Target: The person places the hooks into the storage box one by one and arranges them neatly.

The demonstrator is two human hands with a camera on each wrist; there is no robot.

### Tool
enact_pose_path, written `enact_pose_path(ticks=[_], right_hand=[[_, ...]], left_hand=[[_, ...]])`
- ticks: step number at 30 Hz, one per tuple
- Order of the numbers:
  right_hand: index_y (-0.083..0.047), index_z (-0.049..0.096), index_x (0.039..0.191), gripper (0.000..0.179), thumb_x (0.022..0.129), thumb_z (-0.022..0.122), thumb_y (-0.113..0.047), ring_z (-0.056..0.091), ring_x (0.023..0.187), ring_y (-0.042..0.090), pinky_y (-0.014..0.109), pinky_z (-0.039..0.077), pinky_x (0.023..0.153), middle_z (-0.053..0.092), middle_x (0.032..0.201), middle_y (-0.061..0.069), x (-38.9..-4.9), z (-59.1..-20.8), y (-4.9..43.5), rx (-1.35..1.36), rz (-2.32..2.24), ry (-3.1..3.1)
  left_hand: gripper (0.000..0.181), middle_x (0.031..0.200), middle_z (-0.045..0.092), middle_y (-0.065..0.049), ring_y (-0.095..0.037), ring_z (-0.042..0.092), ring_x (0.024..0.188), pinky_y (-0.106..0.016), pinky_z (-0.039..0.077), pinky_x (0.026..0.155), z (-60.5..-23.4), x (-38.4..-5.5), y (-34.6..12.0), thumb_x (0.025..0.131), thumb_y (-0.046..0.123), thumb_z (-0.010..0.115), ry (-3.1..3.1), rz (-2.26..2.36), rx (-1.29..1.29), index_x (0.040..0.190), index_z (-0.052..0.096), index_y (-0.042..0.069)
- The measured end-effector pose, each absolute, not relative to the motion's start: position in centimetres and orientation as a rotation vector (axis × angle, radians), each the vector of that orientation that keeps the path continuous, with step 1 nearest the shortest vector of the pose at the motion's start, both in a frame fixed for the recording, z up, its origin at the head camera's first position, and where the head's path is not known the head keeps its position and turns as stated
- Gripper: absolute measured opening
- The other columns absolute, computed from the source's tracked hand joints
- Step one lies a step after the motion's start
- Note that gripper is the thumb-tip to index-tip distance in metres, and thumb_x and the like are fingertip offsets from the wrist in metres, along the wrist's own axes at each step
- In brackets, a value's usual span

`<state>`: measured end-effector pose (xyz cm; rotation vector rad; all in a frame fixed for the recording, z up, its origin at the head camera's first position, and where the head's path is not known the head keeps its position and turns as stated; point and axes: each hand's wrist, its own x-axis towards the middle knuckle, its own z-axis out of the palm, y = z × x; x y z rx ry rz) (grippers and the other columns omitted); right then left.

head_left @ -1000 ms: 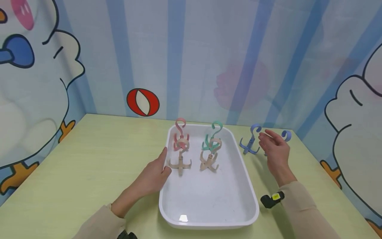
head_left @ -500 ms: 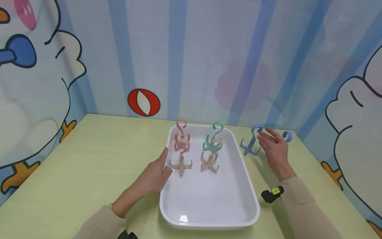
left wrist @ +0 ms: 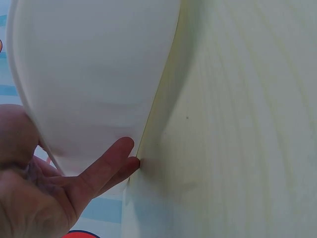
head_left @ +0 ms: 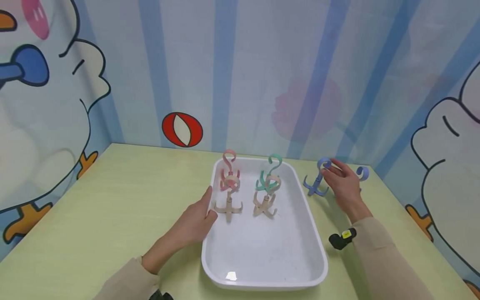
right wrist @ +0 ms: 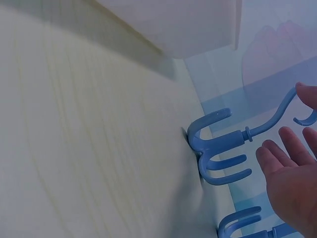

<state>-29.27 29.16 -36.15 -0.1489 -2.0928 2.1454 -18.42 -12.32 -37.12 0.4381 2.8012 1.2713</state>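
Note:
My left hand [head_left: 192, 221] grips the left rim of a white tray [head_left: 264, 254], thumb over the edge. In the left wrist view its fingers lie along the tray's outer wall [left wrist: 94, 74]. To the tray's right, my right hand [head_left: 346, 189] pinches the top curl of a blue four-claw hanging hook [head_left: 314, 185], which stands on the table. The right wrist view shows my thumb on that curl, the other fingers beside the stem. A second blue hook [head_left: 362, 172] stands behind my right hand, partly hidden.
Inside the tray stand a pink hook [head_left: 229, 156], a green hook [head_left: 275, 160] and two beige hooks, one left [head_left: 229, 204] and one right [head_left: 265, 205]. A printed curtain [head_left: 255, 75] borders the pale yellow table [head_left: 150, 187] at the back.
My right hand has moved slightly left to the nearer blue hook and taken hold of its curl. My left hand stays on the tray's rim.

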Motion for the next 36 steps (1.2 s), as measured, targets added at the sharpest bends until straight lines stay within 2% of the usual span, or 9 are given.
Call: enact_pose_path(ticks=[2, 4, 10, 13, 19, 25, 29, 36], right_hand=[[-0.008, 0.029, 0.167, 0.08, 0.1, 0.072, -0.013, 0.067, 0.099, -0.006, 0.012, 0.055, 0.091, 0.07, 0.122, -0.005, -29.4, -36.1, 29.2, -0.121, 2.152, -2.095], [-0.008, 0.028, 0.168, 0.081, 0.099, 0.072, -0.011, 0.067, 0.099, -0.006, 0.013, 0.055, 0.092, 0.068, 0.107, -0.018, -29.5, -36.1, 29.1, -0.11, 2.159, -2.104], [-0.011, 0.028, 0.168, 0.084, 0.098, 0.074, -0.015, 0.067, 0.1, -0.006, 0.026, 0.049, 0.111, 0.065, 0.109, -0.018, -30.1, -36.1, 29.0, -0.149, 2.097, -2.215], [-0.011, 0.033, 0.167, 0.081, 0.098, 0.075, -0.014, 0.067, 0.101, -0.005, 0.028, 0.048, 0.113, 0.066, 0.108, -0.019, -30.3, -35.9, 28.9, -0.162, 2.108, -2.21], [-0.015, 0.047, 0.159, 0.069, 0.096, 0.076, -0.011, 0.067, 0.105, -0.004, 0.022, 0.054, 0.104, 0.069, 0.113, -0.016, -30.8, -35.6, 28.7, -0.151, 2.161, -2.149], [-0.018, 0.059, 0.139, 0.049, 0.095, 0.077, -0.006, 0.071, 0.102, -0.003, 0.016, 0.058, 0.088, 0.075, 0.107, -0.016, -31.1, -35.5, 28.5, -0.083, 2.213, -2.075], [-0.02, 0.063, 0.127, 0.039, 0.094, 0.076, -0.003, 0.075, 0.099, 0.001, 0.018, 0.059, 0.085, 0.079, 0.103, -0.012, -31.1, -35.5, 28.5, -0.046, 2.28, -2.015], [-0.019, 0.066, 0.122, 0.035, 0.093, 0.079, -0.005, 0.076, 0.096, 0.004, 0.021, 0.058, 0.08, 0.08, 0.1, -0.008, -31.0, -35.7, 28.5, -0.044, 2.304, -2.013]], left_hand=[[0.073, 0.157, 0.047, -0.035, -0.023, 0.067, 0.08, -0.03, 0.052, 0.056, -37.2, -18.5, -12.3, 0.103, 0.011, 0.045, 2.798, 1.278, 0.432, 0.167, 0.013, -0.006], [0.073, 0.156, 0.047, -0.034, -0.022, 0.067, 0.079, -0.029, 0.052, 0.056, -37.2, -18.5, -12.2, 0.103, 0.011, 0.045, 2.795, 1.28, 0.423, 0.167, 0.013, -0.005], [0.073, 0.158, 0.046, -0.033, -0.022, 0.067, 0.081, -0.029, 0.052, 0.056, -37.3, -18.5, -12.2, 0.103, 0.011, 0.045, 2.792, 1.286, 0.413, 0.167, 0.014, -0.005], [0.073, 0.158, 0.047, -0.033, -0.022, 0.068, 0.082, -0.029, 0.053, 0.057, -37.2, -18.4, -12.3, 0.103, 0.011, 0.045, 2.794, 1.286, 0.42, 0.167, 0.014, -0.006], [0.074, 0.155, 0.049, -0.033, -0.022, 0.07, 0.083, -0.029, 0.054, 0.059, -37.3, -18.4, -12.3, 0.102, 0.01, 0.044, 2.8, 1.29, 0.44, 0.167, 0.013, -0.004], [0.074, 0.156, 0.048, -0.033, -0.022, 0.07, 0.083, -0.029, 0.054, 0.06, -37.3, -18.5, -12.2, 0.102, 0.01, 0.044, 2.806, 1.289, 0.438, 0.167, 0.013, -0.005], [0.074, 0.157, 0.048, -0.032, -0.023, 0.07, 0.086, -0.029, 0.055, 0.062, -37.3, -18.5, -12.2, 0.101, 0.01, 0.044, 2.817, 1.279, 0.433, 0.167, 0.014, -0.005], [0.075, 0.157, 0.049, -0.032, -0.023, 0.07, 0.087, -0.029, 0.054, 0.061, -37.2, -18.4, -12.3, 0.101, 0.011, 0.044, 2.812, 1.271, 0.436, 0.167, 0.014, -0.005]])
